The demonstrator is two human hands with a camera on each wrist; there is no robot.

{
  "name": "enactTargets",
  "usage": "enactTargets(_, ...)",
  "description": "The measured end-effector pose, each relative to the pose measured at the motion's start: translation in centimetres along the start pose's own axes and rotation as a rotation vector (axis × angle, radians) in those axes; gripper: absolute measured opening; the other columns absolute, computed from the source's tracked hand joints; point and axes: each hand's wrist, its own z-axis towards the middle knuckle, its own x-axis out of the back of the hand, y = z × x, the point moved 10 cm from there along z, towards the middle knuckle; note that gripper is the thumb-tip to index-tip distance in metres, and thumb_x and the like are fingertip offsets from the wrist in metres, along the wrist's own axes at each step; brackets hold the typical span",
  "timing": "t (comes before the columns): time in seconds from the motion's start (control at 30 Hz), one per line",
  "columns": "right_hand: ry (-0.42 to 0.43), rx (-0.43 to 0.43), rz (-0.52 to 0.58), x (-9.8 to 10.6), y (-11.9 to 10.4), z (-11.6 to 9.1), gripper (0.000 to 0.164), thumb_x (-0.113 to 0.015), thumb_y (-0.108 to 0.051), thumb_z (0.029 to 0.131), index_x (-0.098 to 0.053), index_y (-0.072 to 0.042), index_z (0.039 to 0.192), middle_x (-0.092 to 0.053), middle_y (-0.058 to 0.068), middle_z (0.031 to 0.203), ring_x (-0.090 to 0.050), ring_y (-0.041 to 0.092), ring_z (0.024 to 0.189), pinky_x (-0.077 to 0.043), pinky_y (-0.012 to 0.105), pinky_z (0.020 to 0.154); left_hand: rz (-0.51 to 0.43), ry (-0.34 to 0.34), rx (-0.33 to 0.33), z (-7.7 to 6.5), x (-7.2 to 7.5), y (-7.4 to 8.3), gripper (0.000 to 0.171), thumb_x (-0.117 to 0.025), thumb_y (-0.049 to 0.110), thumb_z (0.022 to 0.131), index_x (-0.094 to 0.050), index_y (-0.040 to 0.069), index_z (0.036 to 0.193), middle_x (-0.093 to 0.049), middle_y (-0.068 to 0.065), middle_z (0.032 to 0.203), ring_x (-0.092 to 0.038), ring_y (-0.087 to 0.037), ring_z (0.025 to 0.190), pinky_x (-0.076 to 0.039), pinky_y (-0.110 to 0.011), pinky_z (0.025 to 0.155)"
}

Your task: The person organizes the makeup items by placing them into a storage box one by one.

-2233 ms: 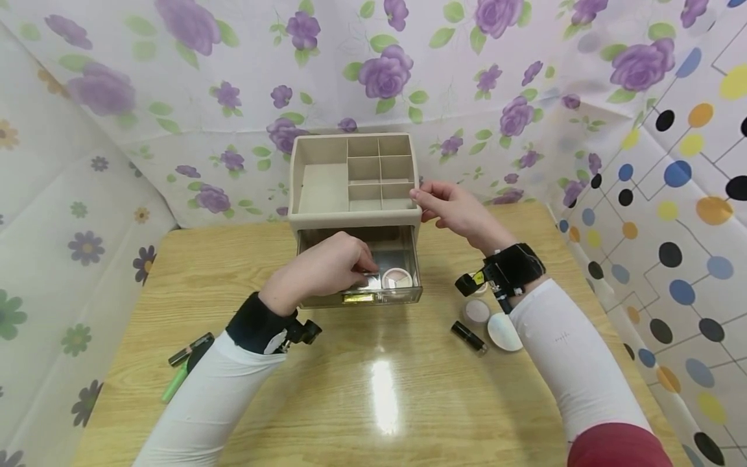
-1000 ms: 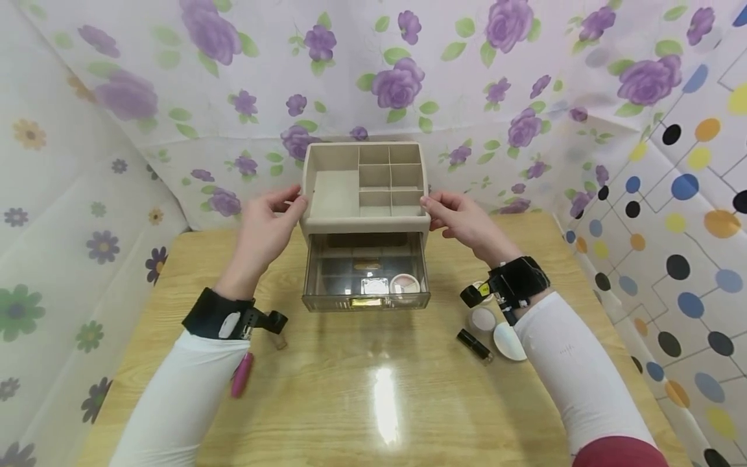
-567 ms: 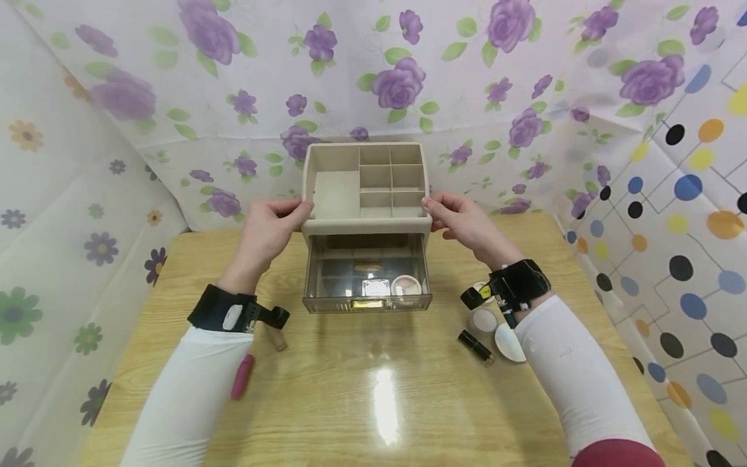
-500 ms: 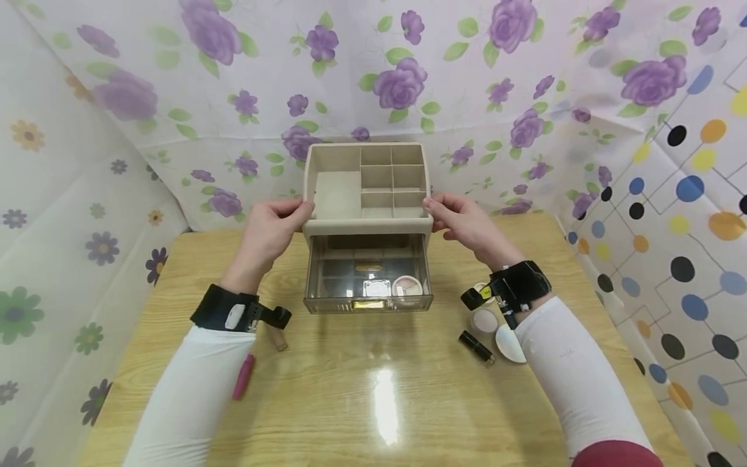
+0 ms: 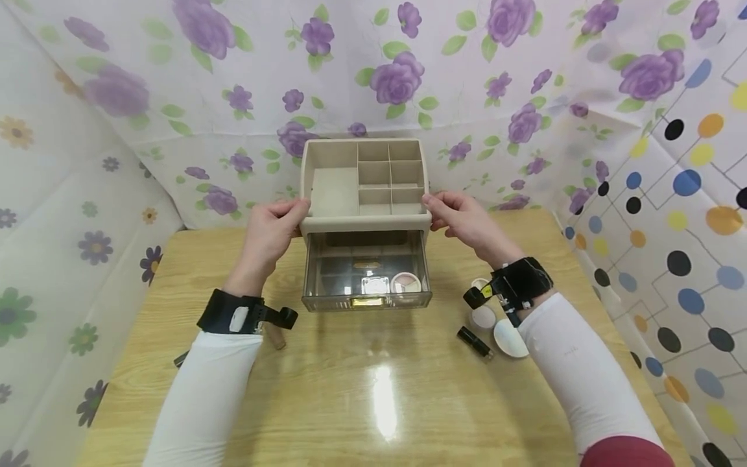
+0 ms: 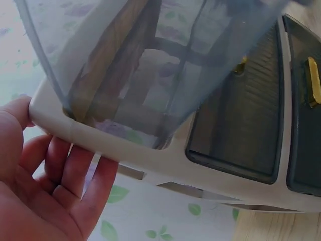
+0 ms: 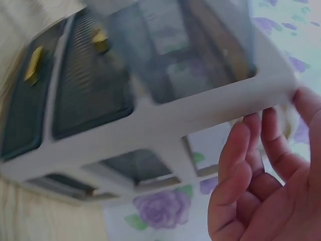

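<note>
A beige makeup organizer [image 5: 364,224] with several top compartments stands at the back of the table, its smoky clear top drawer [image 5: 327,302] pulled out. Inside that drawer lie a round pink compact [image 5: 405,283] and a small shiny square case [image 5: 375,285]. My left hand [image 5: 265,237] grips the organizer's left front edge, thumb on the rim, fingers against the side. On the opposite edge, my right hand [image 5: 467,224] pinches the rim with the thumb, its fingers bent along the side wall. Lower drawers with gold handles [image 6: 313,83] show in the left wrist view.
Right of the organizer, a black tube [image 5: 474,342], a round pale jar [image 5: 483,318] and a white disc [image 5: 510,340] lie on the wooden table [image 5: 327,402]. A beige tube [image 5: 275,337] sits by my left wrist. A floral cloth [image 5: 455,97] hangs close behind.
My left hand has left the drawer, where the square case now lies, and has taken hold of the organizer's left edge. My right hand keeps its place on the right edge.
</note>
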Motion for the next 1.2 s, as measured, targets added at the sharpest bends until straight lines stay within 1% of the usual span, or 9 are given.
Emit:
enactTargets(0.13, -0.010, 0.037, -0.076, 0.1, 1.1, -0.4, 0.062, -0.047, -0.059, 0.111, -0.066, -0.003, 0.127, -0.072, 0.012, 0.109, -0.069, 0.026, 0.100, -0.051, 0.035, 0.081, 0.011, -0.015, 0.009, 0.1, 0.1, 0.0, 0.047, -0.069, 0.032, 0.106, -0.069, -0.003, 0.137, -0.062, -0.020, 0.147, -0.071, -0.011, 0.096, -0.060, -0.024, 0.083)
enactTargets(0.2, -0.035, 0.056, -0.120, 0.2, 2.3, -0.7, 0.060, -0.045, -0.056, 0.113, -0.066, -0.002, 0.130, -0.072, 0.016, 0.114, -0.069, 0.030, 0.102, -0.053, 0.040, 0.085, 0.004, -0.015, 0.016, 0.1, 0.1, 0.0, 0.048, -0.069, 0.033, 0.106, -0.070, -0.002, 0.137, -0.061, -0.018, 0.149, -0.071, -0.011, 0.097, -0.060, -0.024, 0.084)
enactTargets(0.33, -0.082, 0.062, -0.245, 0.9, 5.6, -2.3, 0.043, -0.058, -0.042, 0.112, -0.069, -0.004, 0.129, -0.073, 0.013, 0.114, -0.069, 0.033, 0.103, -0.056, 0.048, 0.091, -0.019, -0.005, 0.032, 0.0, -0.2, -0.2, 0.049, -0.069, 0.036, 0.106, -0.070, -0.002, 0.137, -0.062, -0.017, 0.149, -0.070, -0.011, 0.095, -0.059, -0.025, 0.085)
enactTargets(0.5, -0.125, 0.106, -0.444, 1.8, 9.2, -5.0, 0.018, -0.070, -0.015, 0.106, -0.074, -0.009, 0.123, -0.074, 0.006, 0.109, -0.070, 0.027, 0.101, -0.057, 0.046, 0.090, -0.033, 0.012, 0.035, -0.1, -0.5, -0.4, 0.049, -0.069, 0.036, 0.106, -0.071, -0.004, 0.135, -0.066, -0.020, 0.140, -0.070, -0.010, 0.089, -0.059, -0.025, 0.083)
enactTargets(0.57, -0.140, 0.129, -0.520, 2.0, 10.2, -6.1, 0.020, -0.071, -0.009, 0.104, -0.074, -0.011, 0.123, -0.074, 0.005, 0.112, -0.070, 0.023, 0.102, -0.057, 0.046, 0.091, -0.037, 0.020, 0.033, 0.0, -0.5, -0.5, 0.049, -0.069, 0.036, 0.106, -0.072, -0.004, 0.134, -0.067, -0.021, 0.138, -0.070, -0.010, 0.088, -0.059, -0.025, 0.082)
enactTargets(0.67, -0.164, 0.139, -0.580, 2.1, 11.5, -7.8, 0.029, -0.073, -0.003, 0.101, -0.074, -0.011, 0.128, -0.074, 0.009, 0.121, -0.069, 0.026, 0.108, -0.056, 0.050, 0.093, -0.036, 0.027, 0.032, -0.1, -0.4, -0.6, 0.049, -0.070, 0.036, 0.106, -0.072, -0.004, 0.134, -0.067, -0.021, 0.138, -0.071, -0.010, 0.087, -0.059, -0.025, 0.082)
enactTargets(0.93, -0.212, 0.140, -0.701, 0.7, 14.1, -10.3, 0.042, -0.084, -0.008, 0.092, -0.075, -0.015, 0.133, -0.066, 0.012, 0.138, -0.062, 0.039, 0.127, -0.053, 0.057, 0.100, -0.035, 0.044, 0.046, -0.2, 0.2, -0.8, 0.050, -0.070, 0.037, 0.105, -0.071, -0.004, 0.135, -0.066, -0.021, 0.138, -0.071, -0.009, 0.087, -0.059, -0.024, 0.081)
enactTargets(1.03, -0.216, 0.155, -0.725, 0.1, 14.6, -10.5, 0.047, -0.088, -0.008, 0.087, -0.076, -0.016, 0.131, -0.066, 0.014, 0.139, -0.062, 0.039, 0.128, -0.055, 0.054, 0.098, -0.032, 0.042, 0.050, -0.2, 0.2, -0.9, 0.051, -0.070, 0.038, 0.105, -0.071, -0.003, 0.136, -0.066, -0.021, 0.138, -0.070, -0.009, 0.088, -0.059, -0.024, 0.082)
enactTargets(1.2, -0.218, 0.181, -0.752, -0.5, 15.3, -10.8, 0.047, -0.089, -0.007, 0.084, -0.077, -0.015, 0.129, -0.067, 0.014, 0.134, -0.066, 0.034, 0.118, -0.059, 0.044, 0.086, -0.018, 0.039, 0.046, -0.2, 0.1, -0.7, 0.051, -0.070, 0.038, 0.105, -0.071, -0.002, 0.136, -0.066, -0.021, 0.138, -0.071, -0.010, 0.089, -0.059, -0.024, 0.083)
